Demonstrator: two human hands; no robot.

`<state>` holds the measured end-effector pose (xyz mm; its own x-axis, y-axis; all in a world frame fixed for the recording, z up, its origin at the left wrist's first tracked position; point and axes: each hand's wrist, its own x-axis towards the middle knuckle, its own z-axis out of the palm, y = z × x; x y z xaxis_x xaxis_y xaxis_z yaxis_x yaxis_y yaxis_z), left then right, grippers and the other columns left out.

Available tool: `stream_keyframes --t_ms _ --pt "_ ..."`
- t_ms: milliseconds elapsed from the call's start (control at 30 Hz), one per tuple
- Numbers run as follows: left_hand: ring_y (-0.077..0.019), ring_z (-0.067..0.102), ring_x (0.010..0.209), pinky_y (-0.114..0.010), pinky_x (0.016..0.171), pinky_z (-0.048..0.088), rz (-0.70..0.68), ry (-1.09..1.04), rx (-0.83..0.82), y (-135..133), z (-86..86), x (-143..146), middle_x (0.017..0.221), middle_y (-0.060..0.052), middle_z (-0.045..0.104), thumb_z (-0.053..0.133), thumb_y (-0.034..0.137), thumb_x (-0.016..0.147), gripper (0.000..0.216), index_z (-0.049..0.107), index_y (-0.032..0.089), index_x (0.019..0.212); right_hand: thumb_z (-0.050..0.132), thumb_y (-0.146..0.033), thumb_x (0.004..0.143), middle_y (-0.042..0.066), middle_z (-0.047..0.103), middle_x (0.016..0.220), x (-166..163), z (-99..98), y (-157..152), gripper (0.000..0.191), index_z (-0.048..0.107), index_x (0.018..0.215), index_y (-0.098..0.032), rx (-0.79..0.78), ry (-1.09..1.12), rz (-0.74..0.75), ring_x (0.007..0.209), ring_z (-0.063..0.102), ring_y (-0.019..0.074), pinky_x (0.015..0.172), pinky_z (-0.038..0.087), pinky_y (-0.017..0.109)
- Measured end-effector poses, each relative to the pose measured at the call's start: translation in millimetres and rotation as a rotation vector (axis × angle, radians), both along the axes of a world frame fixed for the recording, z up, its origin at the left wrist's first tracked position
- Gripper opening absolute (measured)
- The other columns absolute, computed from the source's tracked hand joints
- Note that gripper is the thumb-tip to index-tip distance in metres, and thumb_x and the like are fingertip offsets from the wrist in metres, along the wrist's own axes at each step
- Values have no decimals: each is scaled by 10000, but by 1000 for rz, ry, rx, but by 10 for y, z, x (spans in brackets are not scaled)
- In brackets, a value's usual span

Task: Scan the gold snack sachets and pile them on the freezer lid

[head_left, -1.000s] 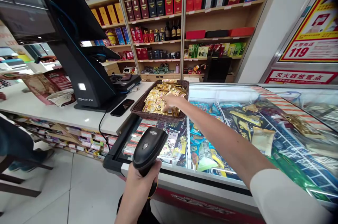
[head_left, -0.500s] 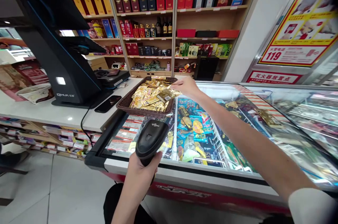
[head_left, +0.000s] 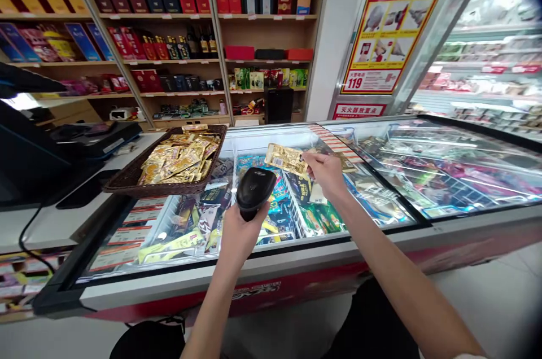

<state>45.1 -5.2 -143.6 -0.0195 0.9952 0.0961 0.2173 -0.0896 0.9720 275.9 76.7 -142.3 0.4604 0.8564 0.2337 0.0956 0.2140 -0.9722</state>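
My left hand (head_left: 243, 235) is closed around the handle of a black barcode scanner (head_left: 255, 189), its head tilted up over the front of the chest freezer. To the right, my right hand (head_left: 328, 174) pinches the end of a gold snack packet (head_left: 287, 159). A barcode shows on the packet's left part, close to the scanner head but apart from it. At the left, a brown woven basket (head_left: 122, 181) holds a heap of similar gold packets (head_left: 180, 158). It rests partly on the freezer's glass top.
Beneath my hands stretches the glass-topped chest freezer (head_left: 381, 229) with bagged frozen goods. A counter (head_left: 25, 229) with a dark phone (head_left: 87, 189) and a black checkout terminal (head_left: 34, 156) stands left. Shelves of boxes and bottles (head_left: 169, 71) line the back.
My right hand has drawn the gold packet out of the basket and moved it right, over the freezer. The scanner has come closer to it. The view has turned right.
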Motion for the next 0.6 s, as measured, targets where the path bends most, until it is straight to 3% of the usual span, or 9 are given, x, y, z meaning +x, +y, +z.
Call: stream_keyframes --t_ms 200,600 --pt "-157 452 445 -288 498 351 -58 -35 -27 24 -143 218 440 49 493 729 451 743 259 674 199 767 729 -545 739 16 643 590 45 -102 -61 455 799 899 -125 -1 -13 -11 527 562 151 482 429 259" --pt "-156 464 424 -281 462 338 -42 -36 -63 78 -175 68 447 47 494 741 428 711 246 625 212 716 782 -609 680 12 618 556 -63 -85 -210 522 794 881 -127 23 49 27 492 522 145 442 427 271"
